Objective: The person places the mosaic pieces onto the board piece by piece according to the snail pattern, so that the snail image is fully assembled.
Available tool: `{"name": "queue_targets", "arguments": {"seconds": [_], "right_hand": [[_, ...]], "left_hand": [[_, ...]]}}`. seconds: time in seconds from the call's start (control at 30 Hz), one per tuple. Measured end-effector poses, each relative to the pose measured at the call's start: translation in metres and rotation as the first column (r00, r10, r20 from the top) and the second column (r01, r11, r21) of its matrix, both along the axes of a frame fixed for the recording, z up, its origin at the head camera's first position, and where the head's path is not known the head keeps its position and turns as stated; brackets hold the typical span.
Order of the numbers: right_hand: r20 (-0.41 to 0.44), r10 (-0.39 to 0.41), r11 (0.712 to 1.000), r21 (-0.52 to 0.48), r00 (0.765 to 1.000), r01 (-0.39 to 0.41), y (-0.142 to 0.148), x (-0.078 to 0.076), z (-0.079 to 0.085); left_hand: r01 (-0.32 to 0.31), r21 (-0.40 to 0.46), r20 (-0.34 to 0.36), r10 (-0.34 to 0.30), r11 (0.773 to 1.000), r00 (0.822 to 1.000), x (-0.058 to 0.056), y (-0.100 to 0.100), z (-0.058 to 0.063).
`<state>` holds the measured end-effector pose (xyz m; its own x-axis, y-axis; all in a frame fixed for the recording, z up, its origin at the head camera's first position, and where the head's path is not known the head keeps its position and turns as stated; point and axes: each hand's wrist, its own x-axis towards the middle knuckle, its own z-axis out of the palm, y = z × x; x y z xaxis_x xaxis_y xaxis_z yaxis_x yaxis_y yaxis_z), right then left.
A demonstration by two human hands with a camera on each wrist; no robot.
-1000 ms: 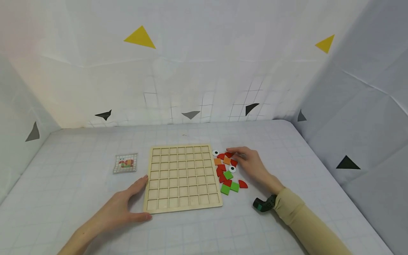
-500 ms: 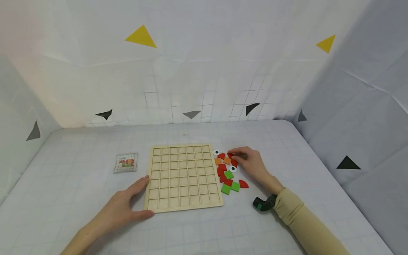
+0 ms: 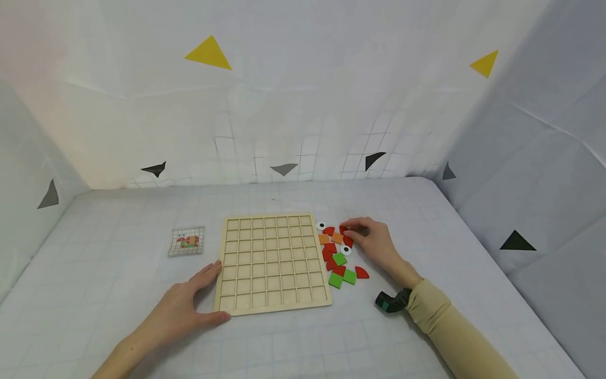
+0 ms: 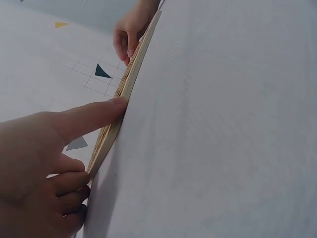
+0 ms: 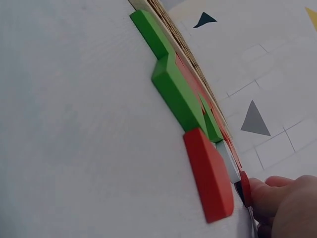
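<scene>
A square wooden grid board [image 3: 274, 263] with rows of shallow cells lies flat on the table. My left hand [image 3: 177, 310] steadies it, fingertips on its left edge and thumb at the near left corner. In the left wrist view the thumb [image 4: 94, 116] stretches along the board's side. My right hand [image 3: 374, 239] pinches a red quarter-circle tile [image 3: 343, 230] beyond the board's right side; the right wrist view shows that red tile [image 5: 245, 188] at the fingertips. Another red tile [image 3: 348, 242] is just under the thumb.
Along the board's right edge lie several red quarter-circles, green squares [image 3: 335, 280], orange squares [image 3: 324, 239] and two round eye tiles [image 3: 346, 250]. A picture card [image 3: 187, 241] of a gridded figure sits to the left. White cloth walls [image 3: 293, 95] surround the table.
My right fingertips have drawn in slightly to the right around the red quarter-circle tile, which now shows narrower. The left hand and board stay nearly where they were.
</scene>
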<state>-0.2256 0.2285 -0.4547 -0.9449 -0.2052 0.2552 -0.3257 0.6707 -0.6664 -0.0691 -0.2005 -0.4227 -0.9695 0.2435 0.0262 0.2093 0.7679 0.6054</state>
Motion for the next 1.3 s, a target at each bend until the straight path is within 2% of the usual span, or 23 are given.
{"name": "queue_targets", "arguments": {"seconds": [0.17, 0.4, 1.03, 1.3], "right_hand": [[0.014, -0.012, 1.0, 0.006, 1.0, 0.012, 0.0001, -0.0003, 0.0009], [0.019, -0.028, 1.0, -0.003, 0.999, 0.028, -0.001, -0.0004, 0.0011], [-0.008, -0.021, 1.0, -0.017, 1.0, 0.021, -0.002, 0.0006, 0.0003], [0.05, -0.057, 0.998, -0.001, 0.997, 0.058, -0.0028, 0.0009, 0.0061]], "left_hand": [[-0.002, 0.007, 0.002, 0.002, 1.0, 1.0, -0.0004, -0.0005, -0.0005], [0.0, 0.025, 0.062, -0.002, 1.0, 0.998, -0.0024, -0.0048, -0.0002], [0.005, 0.037, 0.045, -0.006, 0.999, 0.999, -0.0013, -0.0035, 0.0011], [-0.009, 0.037, 0.066, 0.007, 0.999, 0.998, -0.0007, -0.0027, -0.0006]]}}
